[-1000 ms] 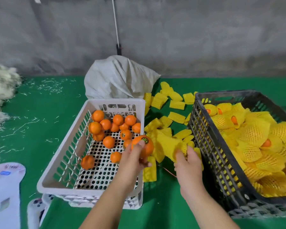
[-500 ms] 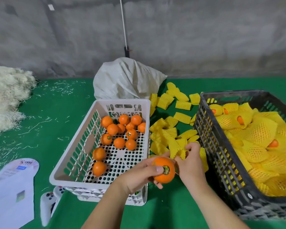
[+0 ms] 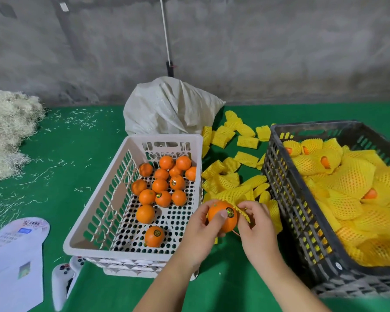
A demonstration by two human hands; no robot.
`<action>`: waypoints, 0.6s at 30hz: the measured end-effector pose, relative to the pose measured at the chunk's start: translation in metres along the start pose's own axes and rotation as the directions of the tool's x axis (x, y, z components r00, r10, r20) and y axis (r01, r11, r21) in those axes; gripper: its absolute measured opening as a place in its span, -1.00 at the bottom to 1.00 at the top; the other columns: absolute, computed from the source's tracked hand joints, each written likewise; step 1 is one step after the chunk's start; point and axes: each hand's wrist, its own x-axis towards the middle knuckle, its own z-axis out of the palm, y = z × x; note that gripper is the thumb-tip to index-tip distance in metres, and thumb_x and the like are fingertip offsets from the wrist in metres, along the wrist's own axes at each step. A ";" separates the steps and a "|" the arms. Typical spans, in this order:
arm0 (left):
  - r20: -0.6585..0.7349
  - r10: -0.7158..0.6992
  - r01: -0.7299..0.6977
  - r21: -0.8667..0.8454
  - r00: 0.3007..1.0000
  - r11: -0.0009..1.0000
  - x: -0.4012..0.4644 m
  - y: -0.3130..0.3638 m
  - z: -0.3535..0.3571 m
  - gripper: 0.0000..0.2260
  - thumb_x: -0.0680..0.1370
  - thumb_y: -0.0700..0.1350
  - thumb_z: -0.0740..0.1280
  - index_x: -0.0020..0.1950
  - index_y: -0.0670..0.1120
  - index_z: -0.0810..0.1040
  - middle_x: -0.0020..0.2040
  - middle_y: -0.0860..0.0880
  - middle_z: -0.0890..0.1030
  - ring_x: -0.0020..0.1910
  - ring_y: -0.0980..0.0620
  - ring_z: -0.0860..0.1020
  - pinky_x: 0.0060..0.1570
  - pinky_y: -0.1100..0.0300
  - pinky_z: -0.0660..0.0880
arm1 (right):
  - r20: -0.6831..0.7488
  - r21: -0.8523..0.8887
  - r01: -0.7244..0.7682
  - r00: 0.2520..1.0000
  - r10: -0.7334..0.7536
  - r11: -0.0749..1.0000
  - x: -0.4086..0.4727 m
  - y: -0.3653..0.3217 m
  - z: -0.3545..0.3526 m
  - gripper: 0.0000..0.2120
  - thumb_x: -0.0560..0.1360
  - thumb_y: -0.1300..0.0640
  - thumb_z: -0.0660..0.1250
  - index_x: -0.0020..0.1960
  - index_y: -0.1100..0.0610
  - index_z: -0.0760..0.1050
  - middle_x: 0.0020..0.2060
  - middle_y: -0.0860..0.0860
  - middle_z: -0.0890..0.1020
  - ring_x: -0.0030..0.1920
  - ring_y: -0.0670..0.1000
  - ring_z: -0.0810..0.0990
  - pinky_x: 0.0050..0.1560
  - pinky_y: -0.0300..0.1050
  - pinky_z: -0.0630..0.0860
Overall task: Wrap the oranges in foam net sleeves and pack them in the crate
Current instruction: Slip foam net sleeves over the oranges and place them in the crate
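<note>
**Orange held at the mouth of a foam net sleeve, between the two crates**

Nearest me, my left hand (image 3: 199, 230) grips a stickered orange (image 3: 222, 216), thumb across its face and fingers curled behind it. My right hand (image 3: 256, 224) pinches the rim of a yellow foam net sleeve (image 3: 236, 194), which touches the upper right of the orange; how far the fruit sits inside it I cannot tell. Both hands are above the green mat (image 3: 77, 158), in the gap between the crates.

At the mat's near left edge lie a white printed card (image 3: 16, 255) and a white game controller (image 3: 62, 280), the latter partly under the white crate (image 3: 95, 212). This crate, left of the hands, holds the loose oranges (image 3: 161, 185), most gathered toward its far end and two nearer me.

Right of the hands, the black crate (image 3: 286, 194) is filled with wrapped oranges (image 3: 351, 199). Spare foam sleeves (image 3: 230, 174) are strewn between the crates.

Beyond, a white sack (image 3: 169, 106) stands behind the white crate, pale shredded straw (image 3: 7, 129) is heaped at the far left edge, and a grey wall (image 3: 279, 41) closes the view.
</note>
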 end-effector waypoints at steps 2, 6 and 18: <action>-0.025 0.010 -0.010 -0.011 1.000 1.000 0.001 0.000 0.003 -0.50 0.42 0.30 0.46 0.27 0.10 0.60 0.14 -0.04 0.69 -0.02 -0.01 0.67 0.00 0.00 0.63 | -0.020 0.023 0.029 0.999 -0.028 0.999 -0.003 -0.002 0.001 -0.75 0.58 0.25 0.37 0.09 -0.10 0.54 0.00 -0.25 0.45 0.06 -0.18 0.53 0.03 -0.13 0.54; -0.063 0.036 -0.039 -0.047 0.997 0.998 0.000 -0.002 0.008 -0.47 0.44 0.32 0.44 0.29 0.06 0.51 0.12 -0.11 0.65 -0.11 -0.06 0.64 -0.08 0.01 0.61 | -0.047 0.070 0.025 0.999 -0.022 0.997 -0.004 -0.006 -0.002 -0.84 0.60 0.21 0.36 0.09 -0.03 0.57 0.02 -0.16 0.53 0.09 -0.14 0.56 0.11 -0.08 0.55; 0.053 0.076 -0.061 -0.246 0.996 0.967 -0.001 -0.003 -0.010 -0.65 0.70 -0.11 0.25 0.50 0.00 0.44 0.22 -0.23 0.67 0.19 -0.24 0.65 0.22 -0.12 0.62 | 0.051 -0.119 0.405 0.914 -0.402 0.906 -0.016 -0.022 -0.005 -0.78 0.58 0.21 0.29 0.17 -0.02 0.53 0.10 -0.20 0.47 0.08 -0.05 0.57 0.02 -0.04 0.59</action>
